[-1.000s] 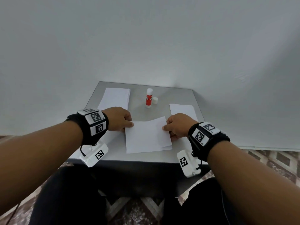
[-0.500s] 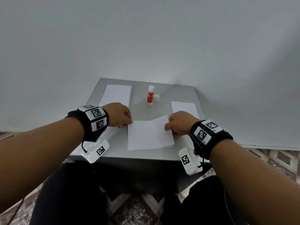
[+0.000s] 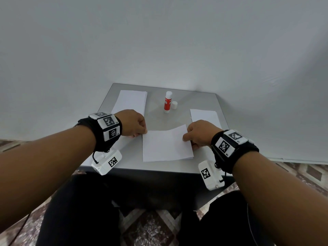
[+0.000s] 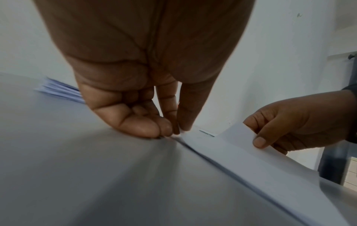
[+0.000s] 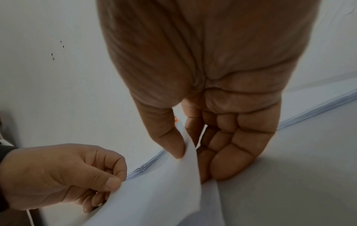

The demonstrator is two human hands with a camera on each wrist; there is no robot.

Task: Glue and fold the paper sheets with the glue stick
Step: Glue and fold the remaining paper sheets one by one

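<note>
Right now my left hand (image 3: 134, 123) pinches the far left corner of the folded white paper sheet (image 3: 166, 147), thumb against fingertips, with the other fingers curled down on the flat grey tabletop (image 3: 159, 119). Across the sheet, my right hand (image 3: 201, 134) grips the far right corner between thumb and forefinger; in the right wrist view the thumb lies on top of the paper and the corner is lifted off the surface, while the remaining fingers curl beneath it. That corner stands higher than the left one, so the far edge of the sheet slopes. Its near edge lies flat close to the near edge of the tabletop, showing two layers. Beyond the sheet, toward the wall, the red-and-white glue stick (image 3: 167, 102) stands upright and uncapped, with its small white cap (image 3: 174, 105) just beside it on the right. Left of the sheet, partly under my left hand, lies a stack of white paper sheets (image 3: 132, 102). Right of the sheet, behind my right hand, lies a second pile of white paper (image 3: 204, 116). Both wrists carry black straps with white marker blocks (image 3: 111, 127).
</note>
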